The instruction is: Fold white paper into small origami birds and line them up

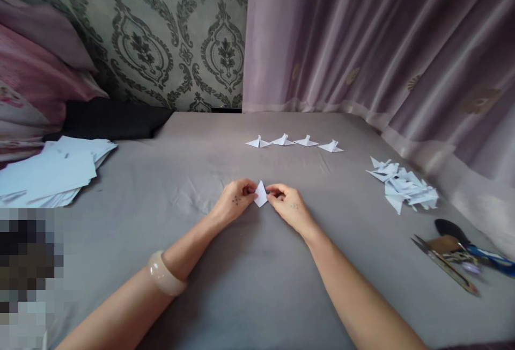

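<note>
A small piece of white folded paper point(261, 194), diamond-shaped, is held upright over the grey cloth between my two hands. My left hand point(238, 195) pinches its left side with thumb and fingers; a pale bangle circles that forearm. On the other side, my right hand point(288, 203) has its thumb and fingers closed at the paper's right edge. Beyond the hands, several folded paper birds point(308, 141) stand in a row, wings spread.
A heap of folded white paper birds point(412, 186) lies at the right. Nearer are scissors point(444, 267) and several small items, one blue-handled point(488, 257). White paper sheets point(52, 170) are stacked at the left, before a black cloth point(112, 119). Curtains point(341, 44) hang behind.
</note>
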{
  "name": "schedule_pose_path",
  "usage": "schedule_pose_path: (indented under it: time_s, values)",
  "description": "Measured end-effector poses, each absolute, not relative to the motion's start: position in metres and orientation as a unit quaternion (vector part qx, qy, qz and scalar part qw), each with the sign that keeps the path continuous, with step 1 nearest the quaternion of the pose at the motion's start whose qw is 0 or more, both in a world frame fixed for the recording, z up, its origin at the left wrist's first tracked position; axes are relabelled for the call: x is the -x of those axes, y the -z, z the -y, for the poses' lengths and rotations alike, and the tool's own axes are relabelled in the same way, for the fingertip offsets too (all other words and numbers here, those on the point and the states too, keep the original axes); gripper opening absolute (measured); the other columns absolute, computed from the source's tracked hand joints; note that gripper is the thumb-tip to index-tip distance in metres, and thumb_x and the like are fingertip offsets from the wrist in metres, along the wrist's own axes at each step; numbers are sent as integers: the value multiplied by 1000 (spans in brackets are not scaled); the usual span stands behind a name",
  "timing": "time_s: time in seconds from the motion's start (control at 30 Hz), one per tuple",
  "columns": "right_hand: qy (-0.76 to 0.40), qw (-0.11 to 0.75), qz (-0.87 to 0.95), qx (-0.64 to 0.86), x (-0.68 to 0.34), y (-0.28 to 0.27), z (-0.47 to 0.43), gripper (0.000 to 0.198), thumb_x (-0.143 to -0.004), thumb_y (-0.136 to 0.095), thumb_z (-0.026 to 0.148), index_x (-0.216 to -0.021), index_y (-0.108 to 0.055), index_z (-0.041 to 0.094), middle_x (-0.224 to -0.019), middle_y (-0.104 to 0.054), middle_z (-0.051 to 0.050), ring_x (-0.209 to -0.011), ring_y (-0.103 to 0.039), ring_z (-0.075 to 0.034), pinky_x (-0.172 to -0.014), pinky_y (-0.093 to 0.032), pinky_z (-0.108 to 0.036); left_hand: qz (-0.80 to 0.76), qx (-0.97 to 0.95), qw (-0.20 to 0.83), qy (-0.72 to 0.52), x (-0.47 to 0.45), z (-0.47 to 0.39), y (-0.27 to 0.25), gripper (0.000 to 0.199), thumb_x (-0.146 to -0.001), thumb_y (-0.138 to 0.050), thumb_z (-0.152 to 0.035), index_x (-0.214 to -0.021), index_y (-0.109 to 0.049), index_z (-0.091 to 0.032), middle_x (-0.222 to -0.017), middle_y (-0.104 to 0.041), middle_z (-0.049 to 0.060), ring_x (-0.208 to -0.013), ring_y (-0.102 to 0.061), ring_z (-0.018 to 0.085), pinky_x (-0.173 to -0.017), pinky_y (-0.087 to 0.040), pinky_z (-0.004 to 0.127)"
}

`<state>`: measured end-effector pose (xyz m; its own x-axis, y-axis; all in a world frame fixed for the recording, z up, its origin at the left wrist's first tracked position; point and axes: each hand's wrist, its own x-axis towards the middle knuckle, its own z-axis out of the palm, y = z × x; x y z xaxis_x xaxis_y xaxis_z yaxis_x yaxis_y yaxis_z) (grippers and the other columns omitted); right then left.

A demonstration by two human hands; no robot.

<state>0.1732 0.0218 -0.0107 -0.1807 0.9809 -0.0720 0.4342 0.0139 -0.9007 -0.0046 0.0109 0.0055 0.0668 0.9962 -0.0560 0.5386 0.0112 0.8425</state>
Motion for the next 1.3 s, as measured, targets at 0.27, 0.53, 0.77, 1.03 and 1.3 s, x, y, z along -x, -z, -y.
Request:
schedule_pose_path:
  time_s: [0.27, 0.53, 0.77, 1.03, 1.3]
  values:
    - [-400, 285, 661, 568, -172, 8, -24, 30, -73, -63, 25, -102, -70, 19, -87, -64, -2, -59, -52, -9, -63, -45, -24, -574, -640, 395, -325, 12, -12, -3, 33, -72, -60, -23, -104, -62, -16, -82, -64, 1, -64, -53, 12, -62, -43, 25]
    - [-391, 274, 681, 555, -173, 7, -21, 32, -75, -65, 25, -107, -69, 22, -90, -59, -1, -57, -48, -7, -65, -45, -25, -545, -651, 413, -330, 14, -7, 0, 35, -73, -62, -23, -108, -59, -19, -92, -63, 3, -68, -52, 12, -64, -43, 25]
    - [-395, 282, 680, 549, -173, 6, -20, 30, -75, -64, 24, -104, -70, 22, -91, -61, -1, -56, -47, -7, -63, -44, -23, -534, -655, 405, -348, 12, -6, 0, 37, -73, -60, -19, -110, -60, -18, -89, -62, 2, -63, -49, 10, -62, -42, 23]
    - [-389, 270, 694, 542, -174, 5, -24, 18, -80, -60, 27, -88, -73, 18, -85, -63, -2, -62, -51, -9, -65, -43, -24, -554, -660, 421, -284, 22, -14, -13, 28, -84, -50, -36, -88, -70, -16, -71, -62, 2, -64, -52, 15, -58, -39, 24]
    - [-440, 254, 681, 528, -179, -2, -25, 24, -83, -55, 31, -93, -72, 17, -87, -63, -4, -56, -51, -8, -51, -40, -22, -554, -718, 337, -252, 21, -17, -8, 16, -79, -57, -28, -78, -70, -18, -79, -61, 3, -67, -54, 15, -66, -42, 26]
